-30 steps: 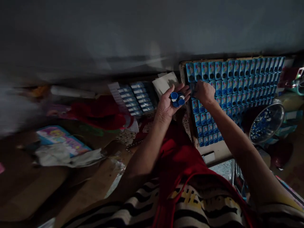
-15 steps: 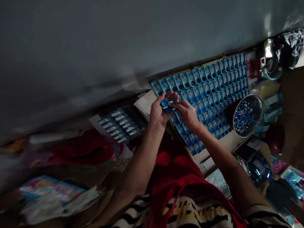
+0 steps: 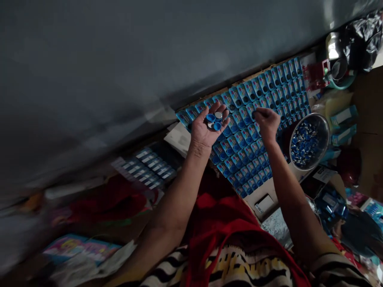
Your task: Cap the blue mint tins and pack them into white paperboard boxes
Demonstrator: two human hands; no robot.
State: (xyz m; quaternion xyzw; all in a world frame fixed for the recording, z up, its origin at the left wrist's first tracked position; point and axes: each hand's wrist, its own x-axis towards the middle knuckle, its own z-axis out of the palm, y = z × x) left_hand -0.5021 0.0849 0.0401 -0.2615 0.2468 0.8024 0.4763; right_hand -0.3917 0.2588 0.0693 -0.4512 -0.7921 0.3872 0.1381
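Note:
My left hand (image 3: 205, 129) is palm up with fingers slightly curled, cradling several small round blue-and-white caps (image 3: 217, 126). To its right, my right hand (image 3: 268, 121) pinches a dark, small round cap (image 3: 254, 114) at its fingertips, over the rows of blue cards (image 3: 239, 137). Each card has a round recess; nearer rows show blue discs in it, while many of the far ones look dark. Beyond my right forearm, a metal bowl (image 3: 325, 149) holds many more of the blue-and-white caps.
A grey wall (image 3: 119, 59) runs along the far side. Left of the cards lie white paper (image 3: 179, 139) and a pack of striped boxes (image 3: 155, 167). At the right are blue cartons (image 3: 344, 115), a black plastic bag (image 3: 363, 40) and a small white box (image 3: 263, 204).
My right hand has moved away from the left palm to the right, over the cards, with a cap between its fingers. My left hand has opened out flatter, showing the caps.

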